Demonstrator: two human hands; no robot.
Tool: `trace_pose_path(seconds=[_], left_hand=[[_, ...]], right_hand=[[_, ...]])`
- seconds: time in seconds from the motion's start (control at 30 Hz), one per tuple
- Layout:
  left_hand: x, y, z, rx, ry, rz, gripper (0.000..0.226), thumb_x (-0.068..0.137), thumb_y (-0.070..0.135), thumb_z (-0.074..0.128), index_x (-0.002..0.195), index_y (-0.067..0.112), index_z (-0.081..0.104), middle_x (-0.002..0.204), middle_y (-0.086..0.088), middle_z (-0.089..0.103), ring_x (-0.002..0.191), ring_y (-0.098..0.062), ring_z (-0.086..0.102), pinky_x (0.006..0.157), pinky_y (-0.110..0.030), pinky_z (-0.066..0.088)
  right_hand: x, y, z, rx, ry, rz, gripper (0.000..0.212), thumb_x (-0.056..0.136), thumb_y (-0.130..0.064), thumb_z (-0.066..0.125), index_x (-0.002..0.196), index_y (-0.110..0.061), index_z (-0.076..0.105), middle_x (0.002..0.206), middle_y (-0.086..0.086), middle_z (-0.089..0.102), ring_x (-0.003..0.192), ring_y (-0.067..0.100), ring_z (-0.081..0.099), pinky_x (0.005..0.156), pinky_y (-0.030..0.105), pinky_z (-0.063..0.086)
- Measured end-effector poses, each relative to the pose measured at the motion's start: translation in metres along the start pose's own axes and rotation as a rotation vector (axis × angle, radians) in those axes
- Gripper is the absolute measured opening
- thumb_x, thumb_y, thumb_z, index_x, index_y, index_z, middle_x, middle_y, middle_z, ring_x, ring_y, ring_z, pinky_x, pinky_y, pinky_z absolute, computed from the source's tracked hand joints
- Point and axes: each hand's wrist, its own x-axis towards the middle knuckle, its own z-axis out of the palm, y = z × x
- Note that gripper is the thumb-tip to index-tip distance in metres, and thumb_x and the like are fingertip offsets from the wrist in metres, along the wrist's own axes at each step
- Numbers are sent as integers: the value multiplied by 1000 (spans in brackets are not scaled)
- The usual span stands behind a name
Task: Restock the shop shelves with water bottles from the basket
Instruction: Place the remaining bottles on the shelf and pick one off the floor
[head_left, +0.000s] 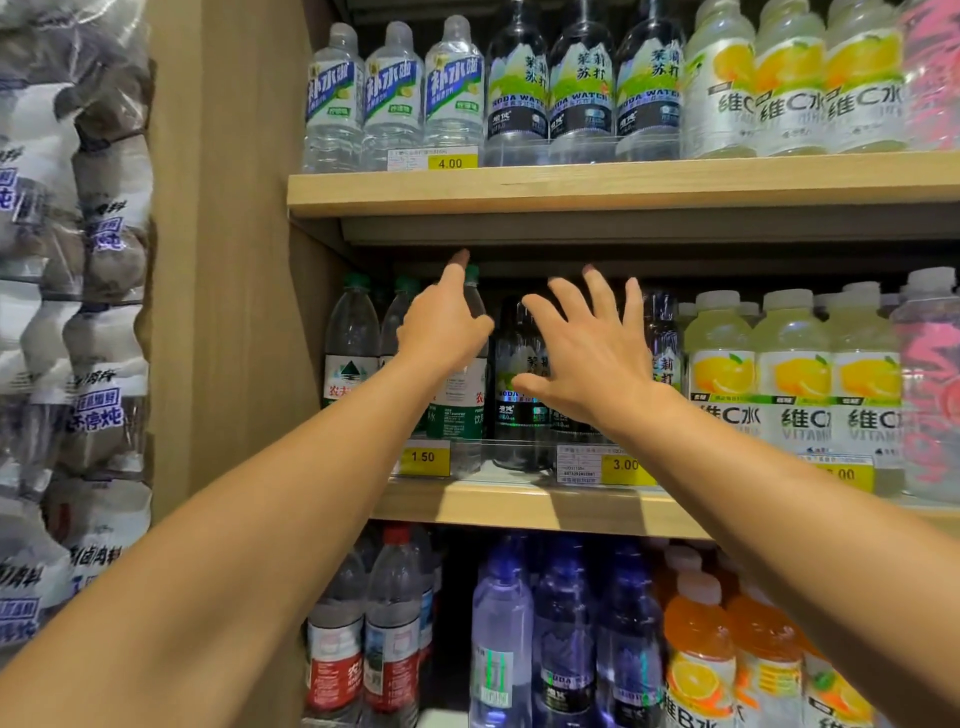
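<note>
My left hand (444, 325) reaches onto the middle shelf (519, 506) and wraps the shoulder of a green-labelled water bottle (462, 410) with a green cap. Its index finger points up beside the cap. That bottle stands upright at the shelf front, next to two matching water bottles (350, 353) on its left. My right hand (587, 353) hovers with fingers spread, holding nothing, in front of the dark soda water bottles (519, 384). The basket is out of view.
The top shelf (571, 189) holds clear, soda and lemon drink bottles. Lemon vitamin drinks (789, 374) fill the middle shelf's right side. Below stand red-labelled waters (363, 654), blue bottles and orange drinks. A wooden side panel (234, 260) and stacked packaged goods (72, 312) are on the left.
</note>
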Motion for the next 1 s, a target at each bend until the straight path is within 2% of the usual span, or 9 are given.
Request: trace_pose_path(seconds=[0.07,0.2,0.33,0.5,0.63,0.8,1.0], left_hand=[[-3,-5,3,215,-29,-12,75,92,39,62,152,28,19,127,-10,60,122,-36,53,102,-60,42],[-13,-11,-2,428,-79,42,67,94,48,56,150,30,23,145,-11,45,139,-39,31,110,-64,27],[-27,-27,-7,584,-141,177,85,88,60,60,154,42,8,161,-8,20,149,-38,8,117,-67,10],[-37,-47,-12,732,-203,274,113,75,67,71,151,47,-10,164,-9,-1,150,-40,-5,117,-67,5],[-32,-47,-9,745,-244,281,125,68,66,77,152,45,-13,164,-11,-2,150,-41,-7,117,-67,3],[-29,-51,-1,756,-209,272,123,64,67,79,153,42,-2,163,-11,7,149,-40,2,117,-67,6],[-23,-50,13,815,-230,226,118,66,71,75,154,41,2,163,-12,9,149,-41,-1,116,-68,7]], right_hand=[[0,-1,1,16,8,-4,86,80,-68,59,149,-30,25,159,5,20,148,36,4,115,62,-1],[-1,-4,2,48,20,-5,86,80,-67,60,149,-30,25,159,4,20,148,35,4,115,62,-1],[-4,-4,2,66,37,-29,87,80,-67,59,150,-30,24,159,4,20,149,35,3,116,62,0],[-4,2,3,108,23,-14,87,79,-71,58,149,-31,25,158,4,23,148,34,5,116,61,-1],[-8,3,7,68,24,-38,89,78,-73,56,150,-30,24,158,4,23,148,34,5,116,62,0],[-10,0,15,-10,9,-104,93,76,-76,55,150,-31,22,159,3,20,149,36,3,116,63,0],[-8,2,23,-29,-3,-72,93,76,-75,56,150,-32,20,159,4,18,148,37,3,116,63,0]])
